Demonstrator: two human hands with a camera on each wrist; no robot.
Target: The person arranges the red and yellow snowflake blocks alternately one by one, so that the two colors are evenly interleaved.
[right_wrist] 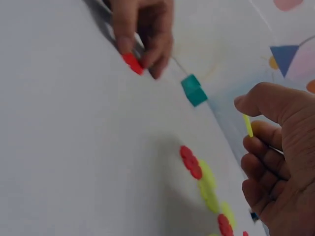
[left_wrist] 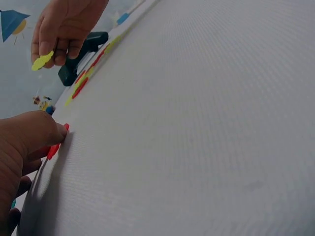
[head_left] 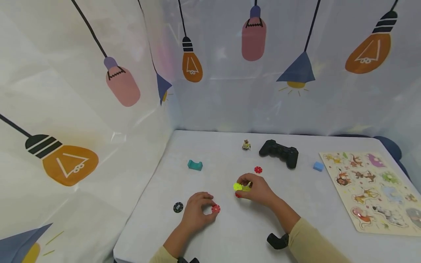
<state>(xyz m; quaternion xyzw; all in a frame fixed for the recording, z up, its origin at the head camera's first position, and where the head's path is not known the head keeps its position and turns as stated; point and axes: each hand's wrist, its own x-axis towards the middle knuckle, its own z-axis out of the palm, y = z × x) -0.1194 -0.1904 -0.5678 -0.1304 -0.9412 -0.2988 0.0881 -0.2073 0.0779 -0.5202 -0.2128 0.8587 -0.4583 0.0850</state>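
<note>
Near the front of the white table, my left hand [head_left: 198, 211] pinches a red flower-shaped piece [head_left: 215, 208] between thumb and fingers, low over the tabletop. A round black token [head_left: 178, 207] lies just left of that hand. My right hand [head_left: 260, 191] pinches a yellow flower-shaped piece [right_wrist: 248, 125] by thumb and fingertips, raised above the table in the left wrist view. Beneath it, red pieces [right_wrist: 191, 162] and yellow pieces [right_wrist: 206, 184] lie in an uneven row, partly hidden by this hand in the head view. Another red piece [head_left: 258, 170] lies farther back.
A black game controller [head_left: 279, 152] and a small figurine [head_left: 246, 145] stand toward the back. A teal block [head_left: 195, 165] is at back left, a blue block [head_left: 318, 166] at right. An animal puzzle board [head_left: 371, 193] covers the right side. Printed sheets hang behind and at left.
</note>
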